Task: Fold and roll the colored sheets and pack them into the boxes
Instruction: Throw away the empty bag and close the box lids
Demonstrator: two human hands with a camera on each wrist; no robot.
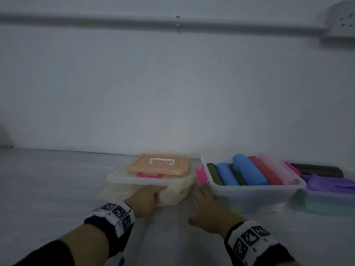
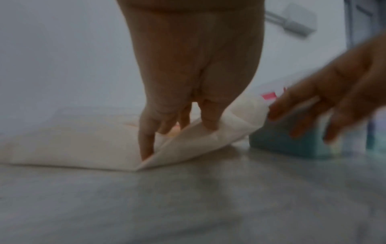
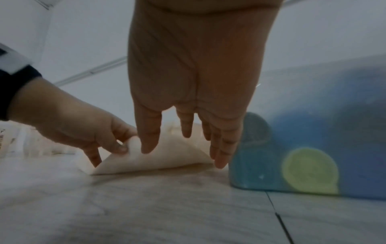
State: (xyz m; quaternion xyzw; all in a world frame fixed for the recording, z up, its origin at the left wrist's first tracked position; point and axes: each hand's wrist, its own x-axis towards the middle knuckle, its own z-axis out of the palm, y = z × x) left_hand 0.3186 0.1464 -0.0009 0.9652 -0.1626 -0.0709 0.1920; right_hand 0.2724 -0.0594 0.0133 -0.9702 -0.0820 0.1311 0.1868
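A cream sheet [image 1: 173, 194] lies on the grey floor in front of a clear box [image 1: 123, 177] that carries an orange lid [image 1: 159, 166]. My left hand [image 1: 148, 195] pinches the sheet's folded near edge; in the left wrist view its fingers [image 2: 146, 142] lift a flap of the sheet [image 2: 73, 148]. My right hand [image 1: 201, 198] hovers at the sheet's right end, fingers straight. In the right wrist view those fingertips [image 3: 148, 145] point down at the raised flap [image 3: 158, 161]. Just right of it stands an open clear box [image 1: 255, 187] packed with blue, green, red and pink rolls.
A pink latch [image 1: 201, 174] sticks out of the open box's left end. Further right sit a box with a purple lid [image 1: 330, 187] and a dark roll [image 1: 318, 169]. A white wall closes the far side, with a socket [image 1: 342, 20] high at the right.
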